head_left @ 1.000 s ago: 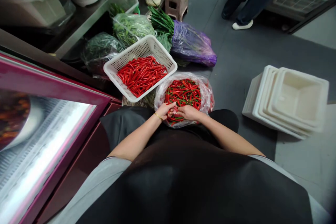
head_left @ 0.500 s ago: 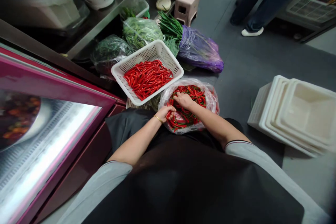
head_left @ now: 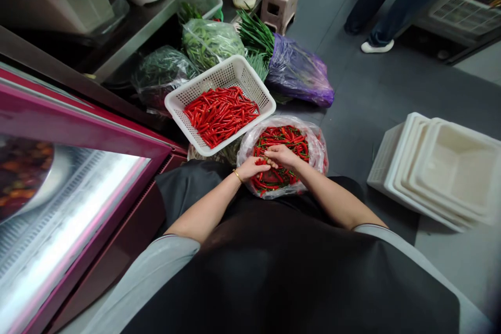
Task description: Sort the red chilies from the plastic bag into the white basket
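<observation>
A clear plastic bag full of red chili peppers with green stems stands open between my knees. Above its left side, my left hand, with a gold bangle at the wrist, is closed on red chili peppers that show at the fingers. My right hand meets it fingertip to fingertip in a pinch; whatever is between those fingers is too small to make out. Just beyond the bag sits a white perforated basket, tilted in view, holding a heap of red chili peppers without visible stems.
Bagged greens and a purple-wrapped bundle of green stalks lie behind the basket. A pink stool stands farther back. Stacked white tubs are at right, a lit glass-fronted cabinet at left. A person's legs show at upper right.
My right hand has come down and toward my left hand from the chili peppers in the bag; their fingertips now meet. The other person's rear foot has shifted slightly.
</observation>
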Action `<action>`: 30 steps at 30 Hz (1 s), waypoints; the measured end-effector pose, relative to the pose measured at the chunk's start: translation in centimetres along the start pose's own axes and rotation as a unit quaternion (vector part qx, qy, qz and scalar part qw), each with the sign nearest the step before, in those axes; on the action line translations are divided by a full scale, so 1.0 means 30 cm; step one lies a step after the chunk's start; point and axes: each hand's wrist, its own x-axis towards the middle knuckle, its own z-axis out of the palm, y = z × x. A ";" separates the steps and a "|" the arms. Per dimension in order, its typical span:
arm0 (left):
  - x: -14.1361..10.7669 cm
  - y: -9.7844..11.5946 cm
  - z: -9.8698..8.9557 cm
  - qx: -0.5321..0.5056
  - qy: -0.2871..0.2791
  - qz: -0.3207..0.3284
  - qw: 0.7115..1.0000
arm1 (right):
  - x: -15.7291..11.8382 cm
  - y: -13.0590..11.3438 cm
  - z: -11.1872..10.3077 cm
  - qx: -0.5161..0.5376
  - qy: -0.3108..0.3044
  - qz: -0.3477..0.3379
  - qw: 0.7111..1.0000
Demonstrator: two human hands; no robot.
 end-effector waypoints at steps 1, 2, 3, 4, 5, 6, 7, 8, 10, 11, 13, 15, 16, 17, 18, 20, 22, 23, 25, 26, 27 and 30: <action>-0.008 -0.002 -0.012 -0.011 -0.012 0.000 1.000 | 0.010 0.000 0.008 0.012 -0.016 0.006 1.000; -0.015 -0.004 -0.022 -0.021 -0.027 0.000 0.999 | 0.016 -0.005 0.010 0.014 -0.030 0.007 0.999; -0.019 -0.007 -0.028 -0.032 -0.043 -0.001 0.999 | 0.016 -0.013 0.005 0.000 -0.041 0.006 0.999; -0.020 -0.009 -0.030 -0.042 -0.058 -0.007 0.997 | 0.015 -0.024 -0.007 -0.039 -0.050 0.008 0.998; -0.018 -0.011 -0.029 -0.051 -0.066 -0.019 0.996 | 0.014 -0.038 -0.023 -0.108 -0.051 0.014 0.993; -0.013 -0.014 -0.025 -0.057 -0.061 -0.038 0.996 | 0.015 -0.053 -0.038 -0.204 -0.037 0.020 0.978; -0.005 -0.016 -0.019 -0.059 -0.038 -0.061 0.996 | 0.023 -0.067 -0.049 -0.313 -0.009 0.026 0.949; 0.004 -0.018 -0.013 -0.057 0.006 -0.083 0.995 | 0.038 -0.079 -0.052 -0.417 0.028 0.030 0.908; 0.025 -0.021 -0.002 -0.044 0.130 -0.110 0.984 | 0.090 -0.092 -0.031 -0.556 0.113 0.034 0.823; 0.034 -0.021 0.002 -0.036 0.187 -0.112 0.975 | 0.123 -0.092 -0.009 -0.584 0.145 0.040 0.797; 0.050 -0.020 0.002 -0.023 0.261 -0.103 0.960 | 0.188 -0.086 0.040 -0.598 0.175 0.061 0.780; 0.062 -0.019 -0.002 -0.016 0.294 -0.083 0.952 | 0.226 -0.077 0.071 -0.583 0.169 0.077 0.791; 0.066 -0.019 -0.003 -0.017 0.298 -0.069 0.952 | 0.228 -0.074 0.075 -0.564 0.155 0.085 0.806; 0.068 -0.019 -0.002 -0.018 0.292 -0.052 0.955 | 0.218 -0.071 0.071 -0.541 0.141 0.093 0.824; 0.070 -0.018 0.000 -0.018 0.275 -0.038 0.960 | 0.196 -0.069 0.061 -0.519 0.128 0.093 0.840; 0.068 -0.017 0.015 -0.017 0.222 -0.030 0.975 | 0.128 -0.063 0.035 -0.509 0.119 0.055 0.851; 0.060 -0.015 0.037 -0.024 0.158 -0.053 0.986 | 0.052 -0.053 0.013 -0.564 0.125 -0.025 0.816; 0.054 -0.015 0.047 -0.034 0.126 -0.073 0.989 | 0.022 -0.046 0.007 -0.605 0.119 -0.059 0.785; 0.043 -0.019 0.061 -0.059 0.078 -0.114 0.989 | -0.007 -0.032 0.002 -0.677 0.093 -0.084 0.725; 0.040 -0.024 0.061 -0.064 0.074 -0.131 0.987 | -0.003 -0.027 0.003 -0.702 0.082 -0.078 0.703; 0.039 -0.031 0.055 -0.060 0.090 -0.141 0.984 | 0.012 -0.025 0.007 -0.718 0.077 -0.068 0.688; 0.053 -0.054 0.007 0.010 0.217 -0.097 0.971 | 0.105 -0.035 0.032 -0.735 0.067 -0.061 0.672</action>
